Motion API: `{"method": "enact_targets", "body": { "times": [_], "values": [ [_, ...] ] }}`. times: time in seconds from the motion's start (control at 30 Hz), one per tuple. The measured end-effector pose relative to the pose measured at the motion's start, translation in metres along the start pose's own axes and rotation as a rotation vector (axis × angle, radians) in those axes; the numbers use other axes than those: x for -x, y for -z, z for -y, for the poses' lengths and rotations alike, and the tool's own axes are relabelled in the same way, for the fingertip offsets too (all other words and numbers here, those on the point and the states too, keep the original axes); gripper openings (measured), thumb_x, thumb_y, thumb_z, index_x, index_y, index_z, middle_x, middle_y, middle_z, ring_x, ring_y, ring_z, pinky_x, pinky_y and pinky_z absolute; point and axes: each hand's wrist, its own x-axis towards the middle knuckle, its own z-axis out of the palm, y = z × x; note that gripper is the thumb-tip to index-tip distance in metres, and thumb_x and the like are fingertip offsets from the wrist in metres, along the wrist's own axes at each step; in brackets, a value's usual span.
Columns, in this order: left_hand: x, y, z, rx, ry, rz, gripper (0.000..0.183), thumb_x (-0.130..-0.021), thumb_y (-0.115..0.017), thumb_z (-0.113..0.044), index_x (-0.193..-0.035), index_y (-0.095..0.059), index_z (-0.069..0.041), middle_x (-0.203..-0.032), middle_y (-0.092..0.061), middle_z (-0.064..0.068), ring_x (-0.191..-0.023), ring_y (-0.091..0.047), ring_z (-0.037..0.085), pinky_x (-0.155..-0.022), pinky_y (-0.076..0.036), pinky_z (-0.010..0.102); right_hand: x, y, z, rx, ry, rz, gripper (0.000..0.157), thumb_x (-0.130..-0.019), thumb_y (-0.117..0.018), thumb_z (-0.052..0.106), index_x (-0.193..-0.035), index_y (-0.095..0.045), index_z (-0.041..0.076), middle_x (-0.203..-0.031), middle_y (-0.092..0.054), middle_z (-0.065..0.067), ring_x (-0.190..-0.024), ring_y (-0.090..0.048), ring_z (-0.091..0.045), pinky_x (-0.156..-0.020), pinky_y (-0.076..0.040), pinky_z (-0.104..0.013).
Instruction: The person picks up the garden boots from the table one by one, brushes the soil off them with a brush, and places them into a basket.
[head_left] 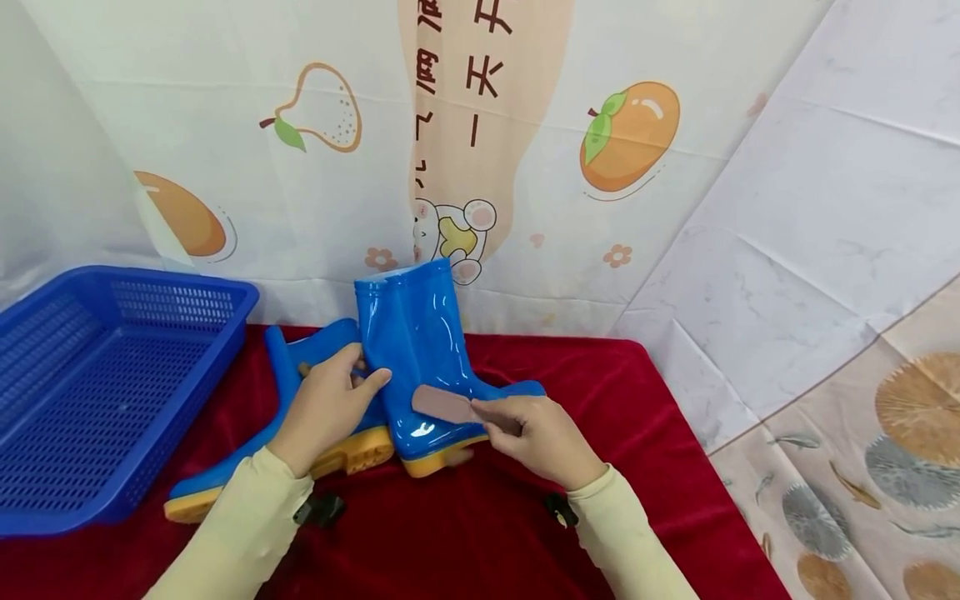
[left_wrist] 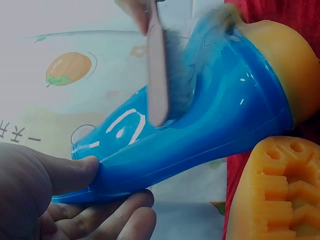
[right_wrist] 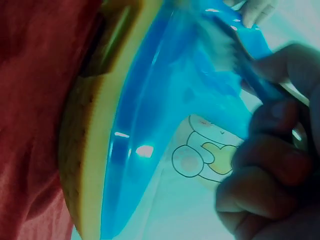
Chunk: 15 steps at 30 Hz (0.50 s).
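Note:
A glossy blue rain boot (head_left: 408, 333) with a yellow sole stands upright on the red cloth, toe to the right. My left hand (head_left: 322, 408) holds its shaft, thumb on the outer side and fingers underneath in the left wrist view. In my right hand (head_left: 543, 437) is a brush (head_left: 442, 404) with a pinkish-brown back, gripped by its handle. Its blurred bristles (left_wrist: 182, 75) meet the boot near the bend above the foot. Behind my left hand, a second blue boot (head_left: 330, 335) points its toe to the lower left, its treaded yellow sole (left_wrist: 280, 195) showing in the left wrist view.
At the left stands a blue plastic basket (head_left: 243, 304) with perforated walls. The red cloth (head_left: 600, 392) covers the table, its right edge slanting down. A white curtain (head_left: 315, 208) with fruit prints hangs close behind the boots.

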Motion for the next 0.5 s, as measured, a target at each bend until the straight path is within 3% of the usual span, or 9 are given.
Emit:
{"method": "enact_targets", "body": {
  "times": [0.13, 0.27, 0.33, 0.5],
  "values": [
    [-0.0015, -0.0009, 0.0009, 0.006, 0.004, 0.0, 0.038, -0.094, -0.055, -0.041, -0.114, -0.053, -0.009, -0.079, -0.057, 0.006, -0.067, -0.052, 0.021, -0.057, -0.046, 0.028, 0.0004, 0.002, -0.0008, -0.012, -0.021, 0.027, 0.032, -0.088, -0.065, 0.018, -0.12, -0.067, 0.023, -0.086, -0.068, 0.015, -0.054, -0.044, -0.001, -0.048, -0.043, -0.018],
    [-0.0011, -0.0005, 0.0018, 0.012, 0.009, -0.002, 0.035, -0.095, -0.055, -0.041, -0.11, -0.053, -0.009, -0.078, -0.055, 0.006, -0.067, -0.051, 0.021, -0.057, -0.045, 0.028, -0.001, 0.0004, -0.0026, 0.084, -0.034, -0.058, 0.018, -0.087, -0.065, 0.019, -0.103, -0.07, 0.022, -0.063, -0.052, 0.019, -0.051, -0.041, 0.001, -0.045, -0.039, -0.017],
    [-0.0008, -0.0001, 0.002, 0.012, 0.007, -0.004, 0.035, -0.094, -0.055, -0.041, -0.109, -0.053, -0.009, -0.079, -0.056, 0.006, -0.067, -0.051, 0.021, -0.057, -0.045, 0.029, -0.0013, -0.0007, -0.0036, 0.118, -0.046, -0.122, 0.006, -0.085, -0.063, 0.018, -0.089, -0.065, 0.023, -0.057, -0.043, 0.018, -0.048, -0.037, 0.001, -0.042, -0.034, -0.017],
    [-0.0014, -0.0005, 0.0018, 0.02, -0.007, -0.006, 0.038, -0.093, -0.057, -0.042, -0.114, -0.054, -0.01, -0.085, -0.06, 0.006, -0.07, -0.053, 0.021, -0.06, -0.049, 0.029, -0.0012, -0.0015, -0.0052, 0.143, -0.091, -0.268, 0.025, -0.087, -0.065, 0.027, -0.071, -0.047, 0.023, -0.051, -0.033, 0.015, -0.044, -0.032, -0.001, -0.039, -0.027, -0.019]
  ]
}}
